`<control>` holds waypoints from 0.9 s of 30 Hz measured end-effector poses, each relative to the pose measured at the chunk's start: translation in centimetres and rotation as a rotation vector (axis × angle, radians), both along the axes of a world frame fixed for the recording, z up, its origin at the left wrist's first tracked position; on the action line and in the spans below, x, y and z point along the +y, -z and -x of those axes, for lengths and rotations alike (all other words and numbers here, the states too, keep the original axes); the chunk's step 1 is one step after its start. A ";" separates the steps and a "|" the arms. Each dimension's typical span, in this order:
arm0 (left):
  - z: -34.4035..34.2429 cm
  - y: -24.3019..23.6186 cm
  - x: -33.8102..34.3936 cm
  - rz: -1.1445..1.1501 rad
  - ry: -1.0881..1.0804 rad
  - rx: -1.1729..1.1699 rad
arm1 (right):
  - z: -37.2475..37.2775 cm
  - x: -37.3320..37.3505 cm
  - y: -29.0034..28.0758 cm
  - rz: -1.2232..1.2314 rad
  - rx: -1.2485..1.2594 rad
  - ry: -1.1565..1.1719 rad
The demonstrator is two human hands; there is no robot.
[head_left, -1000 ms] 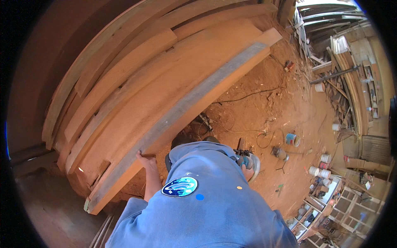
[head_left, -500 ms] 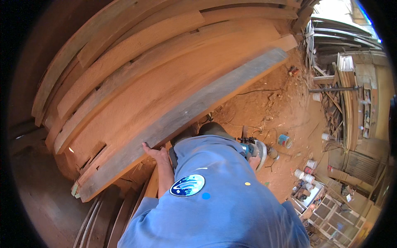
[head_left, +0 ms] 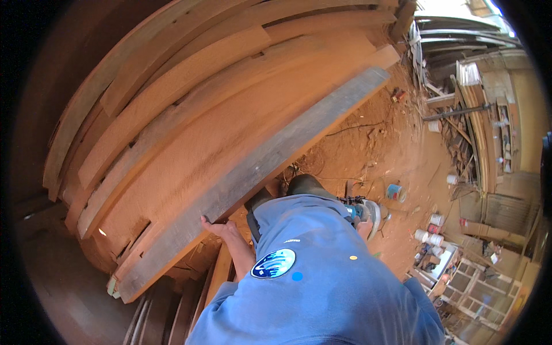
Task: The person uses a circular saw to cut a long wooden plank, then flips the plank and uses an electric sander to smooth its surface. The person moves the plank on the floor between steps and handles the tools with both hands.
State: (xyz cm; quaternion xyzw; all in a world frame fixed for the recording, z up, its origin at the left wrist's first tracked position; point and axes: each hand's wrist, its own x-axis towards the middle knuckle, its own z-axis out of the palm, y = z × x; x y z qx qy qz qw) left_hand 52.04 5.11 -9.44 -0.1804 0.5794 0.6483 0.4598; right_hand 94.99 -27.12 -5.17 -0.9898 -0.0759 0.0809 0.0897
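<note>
A long wooden plank (head_left: 276,152) with a worn grey top and orange-brown side runs diagonally from lower left to upper right in front of me. My left hand (head_left: 223,229) grips its near edge, with the thumb on the top face and the fingers hidden underneath. Down at my right side, my right hand (head_left: 364,229) is closed around a teal power tool (head_left: 352,210) with a pale round disc (head_left: 375,217). My shirt covers part of that hand, and the tool is held apart from the plank.
Long boards (head_left: 178,103) are stacked beyond the plank, coated in orange dust. Cables cross the dusty ground (head_left: 345,152). At right are a blue tin (head_left: 394,192), white tubs (head_left: 437,220), timber piles (head_left: 474,135) and a pale wooden frame (head_left: 474,290). More boards (head_left: 184,305) lie at lower left.
The whole view has shifted a little. My left hand keeps its place on the plank's edge, and my right hand still holds the power tool low at my side.
</note>
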 end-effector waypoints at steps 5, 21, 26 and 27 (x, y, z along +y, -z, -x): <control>-0.9 0.0 -0.6 -0.015 -0.026 0.001 | -1.0 -1.6 -0.4 0.030 0.023 0.066; 0.1 -13.4 -7.5 -0.468 -0.081 0.321 | -11.2 -5.1 2.2 -0.174 0.369 0.104; -0.5 -23.4 -9.5 -0.625 -0.118 0.555 | -13.2 -3.7 -0.7 -0.098 0.435 -0.035; 0.0 -25.2 -10.2 -0.654 -0.133 0.579 | -13.8 -3.8 -0.2 -0.100 0.451 -0.059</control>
